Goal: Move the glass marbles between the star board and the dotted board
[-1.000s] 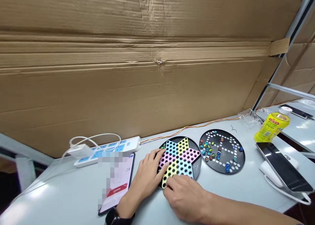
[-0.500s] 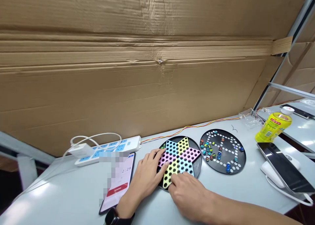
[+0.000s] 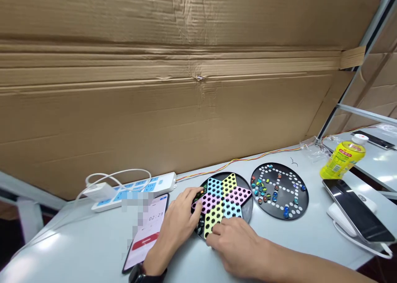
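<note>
Corrugated cardboard (image 3: 173, 89) fills the wall behind the pale worktop (image 3: 71, 243), with a strip of brown tape (image 3: 352, 57) near its upper right corner and a metal frame rail (image 3: 367, 37) running down beside it. A striped multicolour wire (image 3: 235, 166) runs along the worktop's back edge.

Two round black boards sit side by side near that wire. On the right, the black Chinese checkers board (image 3: 279, 191) has white holes and coloured glass marbles (image 3: 260, 188) scattered across it. On the left, the pastel star-shaped plate (image 3: 221, 206) lies on the black round tray (image 3: 246, 208), and dark marbles (image 3: 200, 225) show at its left edge.

The hands are apart, one on each side of the star. The left hand (image 3: 180, 221), with a black watch (image 3: 138, 274) on its wrist, has its fingers curled over the pink point. The right hand (image 3: 238, 248) lies on the star's lower edge near the yellow point. I cannot tell whether either hand is gripping.

Just left of the left hand lies a phone (image 3: 149, 229) showing a timer, with a white power strip (image 3: 136, 192) behind it.
</note>
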Available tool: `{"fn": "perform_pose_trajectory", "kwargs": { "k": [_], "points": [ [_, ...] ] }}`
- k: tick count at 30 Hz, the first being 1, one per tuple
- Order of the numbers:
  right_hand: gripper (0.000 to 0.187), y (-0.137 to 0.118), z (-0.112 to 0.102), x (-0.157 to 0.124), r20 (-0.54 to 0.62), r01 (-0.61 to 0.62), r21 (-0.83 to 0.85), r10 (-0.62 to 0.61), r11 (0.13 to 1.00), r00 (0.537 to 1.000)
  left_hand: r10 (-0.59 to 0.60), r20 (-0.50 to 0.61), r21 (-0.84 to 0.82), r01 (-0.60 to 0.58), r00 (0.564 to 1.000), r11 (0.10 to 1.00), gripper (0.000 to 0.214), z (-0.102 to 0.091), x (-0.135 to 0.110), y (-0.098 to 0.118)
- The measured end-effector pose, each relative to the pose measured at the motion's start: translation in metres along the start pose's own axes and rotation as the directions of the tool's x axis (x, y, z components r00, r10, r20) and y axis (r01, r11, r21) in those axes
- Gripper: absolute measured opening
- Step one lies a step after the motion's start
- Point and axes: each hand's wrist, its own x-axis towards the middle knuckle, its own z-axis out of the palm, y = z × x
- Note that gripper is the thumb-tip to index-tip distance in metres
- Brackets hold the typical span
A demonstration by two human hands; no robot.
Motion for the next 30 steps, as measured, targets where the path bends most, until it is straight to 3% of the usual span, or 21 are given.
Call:
{"fn": "perform_pose_trajectory", "kwargs": {
  "k": [8,12,14,16,18,21,23,26,30],
  "points": [
    [0.017,-0.004,-0.003,0.009,0.073,-0.086,-0.009,0.086,0.996,0.994,0.002,-0.051,-0.013,-0.003,0.999,1.000,0.034,-0.003,0.001,0.001],
    [0.013,0.004,-0.010,0.004,-0.008,-0.103,0.050,0.103,0.993,0.995,-0.010,-0.038,-0.031,0.009,0.999,0.999,0.032,-0.007,0.001,0.003],
    [0.013,0.018,-0.020,-0.001,-0.079,-0.164,0.082,0.170,0.983,0.982,-0.048,0.004,-0.010,0.048,0.999,0.999,0.026,-0.012,0.001,0.006],
    [0.016,0.040,-0.033,-0.008,-0.166,-0.271,0.122,0.289,0.955,0.943,-0.100,0.082,0.030,0.098,0.992,0.995,0.021,-0.019,0.000,0.009],
    [0.020,0.067,-0.047,-0.016,-0.238,-0.416,0.150,0.442,0.897,0.865,-0.139,0.153,0.065,0.131,0.978,0.989,0.020,-0.026,0.000,0.011],
    [0.020,0.107,-0.060,-0.031,-0.255,-0.620,0.118,0.627,0.776,0.736,-0.156,0.194,0.090,0.141,0.968,0.986,0.023,-0.035,0.001,0.007],
    [0.020,0.126,-0.063,-0.041,-0.240,-0.682,0.078,0.677,0.727,0.695,-0.149,0.209,0.102,0.129,0.967,0.986,0.026,-0.038,0.000,0.003],
    [0.022,0.140,-0.061,-0.050,-0.203,-0.730,0.029,0.719,0.683,0.665,-0.121,0.233,0.101,0.100,0.965,0.990,0.027,-0.041,-0.001,-0.001],
    [0.019,0.138,-0.058,-0.051,-0.205,-0.723,0.073,0.720,0.687,0.663,-0.065,0.286,0.078,0.045,0.956,0.996,0.021,-0.044,-0.005,0.004]
  ]
}}
